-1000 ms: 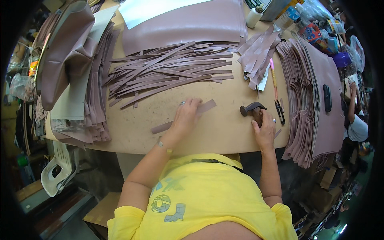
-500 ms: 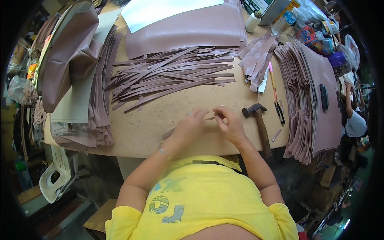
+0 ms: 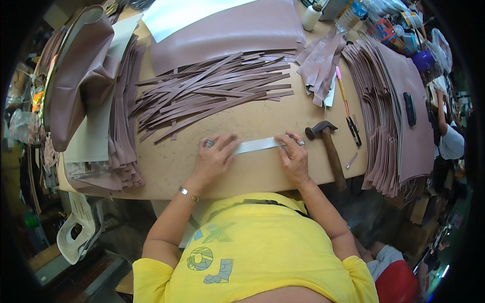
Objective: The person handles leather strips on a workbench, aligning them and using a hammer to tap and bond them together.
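A short pale strip (image 3: 257, 145), its light side facing up, lies stretched between my two hands just in front of me at the table's near side. My left hand (image 3: 214, 155) grips its left end with bent fingers, slightly smeared by motion. The right end is pinched between thumb and fingers of my right hand (image 3: 294, 156). Beyond them lies a heap of long mauve leather strips (image 3: 212, 96). To the right of my right hand rests a hammer (image 3: 331, 154) with a dark head and wooden handle.
Stacks of mauve leather pieces stand at the left (image 3: 121, 116) and right (image 3: 376, 116). A large leather sheet (image 3: 227, 35) lies at the back under white paper (image 3: 187, 17). A pen (image 3: 341, 83), black-handled snips (image 3: 352, 131), leather scraps (image 3: 321, 65) and a white bottle (image 3: 311, 17) lie rightward.
My hands have moved apart, my left hand going left. The strip between them now shows its pale face at length. A seated person's red and grey clothing has come into view at lower right.
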A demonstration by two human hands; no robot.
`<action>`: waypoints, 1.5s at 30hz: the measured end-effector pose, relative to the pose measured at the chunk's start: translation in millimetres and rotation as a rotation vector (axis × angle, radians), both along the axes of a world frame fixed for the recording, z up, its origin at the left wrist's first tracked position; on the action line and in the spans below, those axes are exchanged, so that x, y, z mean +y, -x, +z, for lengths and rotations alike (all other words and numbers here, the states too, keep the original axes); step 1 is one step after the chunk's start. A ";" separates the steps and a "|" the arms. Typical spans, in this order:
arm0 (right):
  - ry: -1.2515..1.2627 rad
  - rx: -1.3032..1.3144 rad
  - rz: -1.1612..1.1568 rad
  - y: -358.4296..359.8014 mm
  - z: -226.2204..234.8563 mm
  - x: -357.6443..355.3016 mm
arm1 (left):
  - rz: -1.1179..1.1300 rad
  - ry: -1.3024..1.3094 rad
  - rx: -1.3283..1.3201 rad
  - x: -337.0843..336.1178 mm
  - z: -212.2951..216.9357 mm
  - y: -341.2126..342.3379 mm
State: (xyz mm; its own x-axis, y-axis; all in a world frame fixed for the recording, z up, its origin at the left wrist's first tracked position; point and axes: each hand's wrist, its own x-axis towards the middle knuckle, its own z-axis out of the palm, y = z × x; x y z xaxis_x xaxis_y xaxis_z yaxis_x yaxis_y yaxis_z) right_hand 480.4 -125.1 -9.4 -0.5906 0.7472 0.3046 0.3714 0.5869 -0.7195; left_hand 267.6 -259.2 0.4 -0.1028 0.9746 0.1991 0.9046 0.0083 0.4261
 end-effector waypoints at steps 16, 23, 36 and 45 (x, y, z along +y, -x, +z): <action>-0.226 -0.134 -0.166 -66.7 50.9 53.6 | -0.022 -0.063 -0.176 73.4 1.6 -66.5; -0.024 -0.434 -0.261 -101.0 15.1 68.9 | 0.007 -0.086 -0.148 83.5 -13.3 -82.2; 0.020 -0.454 -0.188 -95.9 17.1 77.1 | -0.057 -0.049 -0.174 84.2 3.3 -84.1; 0.035 -0.444 -0.179 -98.6 17.6 77.6 | -0.053 -0.170 -0.319 77.4 -0.6 -80.9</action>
